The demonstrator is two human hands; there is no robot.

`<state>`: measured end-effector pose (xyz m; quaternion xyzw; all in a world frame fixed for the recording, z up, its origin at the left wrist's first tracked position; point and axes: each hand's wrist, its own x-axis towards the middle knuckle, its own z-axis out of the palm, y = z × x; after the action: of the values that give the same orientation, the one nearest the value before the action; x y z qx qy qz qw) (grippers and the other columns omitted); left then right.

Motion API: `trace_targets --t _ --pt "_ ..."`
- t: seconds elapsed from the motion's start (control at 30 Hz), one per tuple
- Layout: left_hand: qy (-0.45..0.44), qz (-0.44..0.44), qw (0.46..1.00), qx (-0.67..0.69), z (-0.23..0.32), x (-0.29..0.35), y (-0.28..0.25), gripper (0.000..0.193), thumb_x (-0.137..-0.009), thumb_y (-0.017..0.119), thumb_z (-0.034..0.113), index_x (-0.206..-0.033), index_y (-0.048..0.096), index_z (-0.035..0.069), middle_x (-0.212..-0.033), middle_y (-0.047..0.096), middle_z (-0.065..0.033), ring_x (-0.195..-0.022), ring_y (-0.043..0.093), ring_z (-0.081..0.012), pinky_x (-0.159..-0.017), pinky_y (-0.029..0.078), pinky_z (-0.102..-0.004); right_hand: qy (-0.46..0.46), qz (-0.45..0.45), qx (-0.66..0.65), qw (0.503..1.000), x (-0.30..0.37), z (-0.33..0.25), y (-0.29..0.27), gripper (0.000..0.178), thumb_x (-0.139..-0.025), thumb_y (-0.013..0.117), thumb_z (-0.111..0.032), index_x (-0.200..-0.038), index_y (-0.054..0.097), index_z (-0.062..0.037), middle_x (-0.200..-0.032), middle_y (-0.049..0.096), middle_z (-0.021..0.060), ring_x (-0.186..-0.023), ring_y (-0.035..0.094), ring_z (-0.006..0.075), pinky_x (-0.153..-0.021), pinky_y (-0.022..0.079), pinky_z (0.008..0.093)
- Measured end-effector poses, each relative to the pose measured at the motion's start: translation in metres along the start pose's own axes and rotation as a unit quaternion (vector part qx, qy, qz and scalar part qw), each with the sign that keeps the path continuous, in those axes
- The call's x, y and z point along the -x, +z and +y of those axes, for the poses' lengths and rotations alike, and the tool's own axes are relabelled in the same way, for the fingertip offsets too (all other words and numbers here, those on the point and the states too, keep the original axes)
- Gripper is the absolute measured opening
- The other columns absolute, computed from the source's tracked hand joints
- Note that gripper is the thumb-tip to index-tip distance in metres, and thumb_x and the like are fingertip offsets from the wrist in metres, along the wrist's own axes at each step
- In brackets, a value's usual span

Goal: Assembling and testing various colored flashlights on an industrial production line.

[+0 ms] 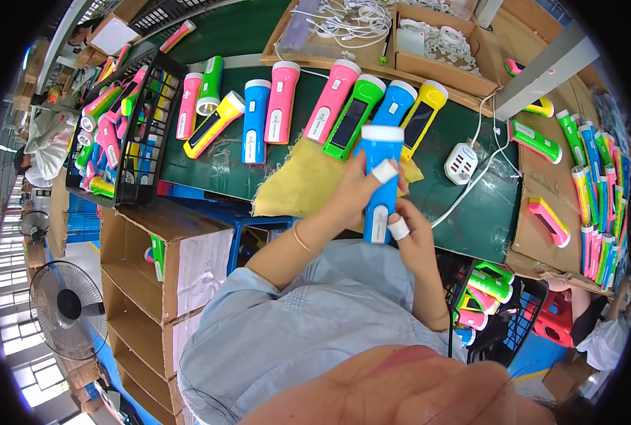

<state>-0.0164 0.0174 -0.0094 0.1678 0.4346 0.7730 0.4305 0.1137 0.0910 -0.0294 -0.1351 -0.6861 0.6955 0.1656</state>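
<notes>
In front of my body I hold a blue flashlight (382, 205) with a white head, white end up. My left hand (349, 191) is wrapped round its upper part, with white tape on the thumb. Lower on the body, the fingers of my right hand (416, 234) close on it from the right, also with a taped thumb. Beyond my hands a yellow cloth (287, 185) lies on the green table (216, 173). Behind it is a row of flashlights: pink (281, 106), green (356, 117), yellow (423, 120) and blue (256, 122), some with dark solar panels.
A black basket (135, 134) full of flashlights stands at left; another basket (513, 326) sits low at right. A white power strip (461, 163) with cords lies right of my hands. Cardboard boxes (443, 49) hold white cables. Stacked flashlights (598, 191) line the right edge. Cardboard shelves (142, 297) stand at left.
</notes>
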Motion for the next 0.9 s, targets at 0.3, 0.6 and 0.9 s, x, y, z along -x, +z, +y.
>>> trace_targets --t 0.3,0.6,0.9 --pt "-0.113 -0.021 0.989 0.093 0.029 -0.028 0.011 0.039 -0.086 0.059 0.025 -0.113 0.044 0.001 -0.08 0.055 -0.0079 -0.062 0.058 -0.0169 -0.058 0.051 -0.0312 0.095 0.104 -0.124 0.982 -0.001 -0.009 -0.021 0.025 -0.091 0.046 -0.011 -0.114 0.05 -0.0004 -0.067 0.041 -0.0045 -0.051 0.033 0.0008 -0.043 0.023 0.0173" --pt "-0.092 0.063 0.994 0.019 0.024 -0.036 0.013 0.027 -0.083 0.055 0.018 -0.102 0.047 0.001 -0.08 0.057 -0.0109 -0.066 0.06 -0.0203 -0.064 0.052 -0.0371 0.083 0.08 -0.111 0.987 0.001 -0.009 -0.03 0.014 -0.09 0.051 -0.012 -0.095 0.057 -0.0005 -0.064 0.046 -0.0033 -0.05 0.038 0.0017 -0.045 0.028 0.0164" --pt "0.193 0.199 0.767 -0.579 0.074 -0.068 0.017 0.093 -0.07 0.073 0.017 -0.133 0.009 -0.009 -0.129 0.029 -0.0321 -0.112 0.043 -0.0426 -0.094 0.039 -0.039 0.038 0.103 -0.039 0.993 -0.011 -0.027 -0.046 0.018 -0.085 0.056 -0.007 -0.099 0.065 0.001 -0.081 0.055 0.0 -0.067 0.046 0.0062 -0.06 0.035 0.0176"
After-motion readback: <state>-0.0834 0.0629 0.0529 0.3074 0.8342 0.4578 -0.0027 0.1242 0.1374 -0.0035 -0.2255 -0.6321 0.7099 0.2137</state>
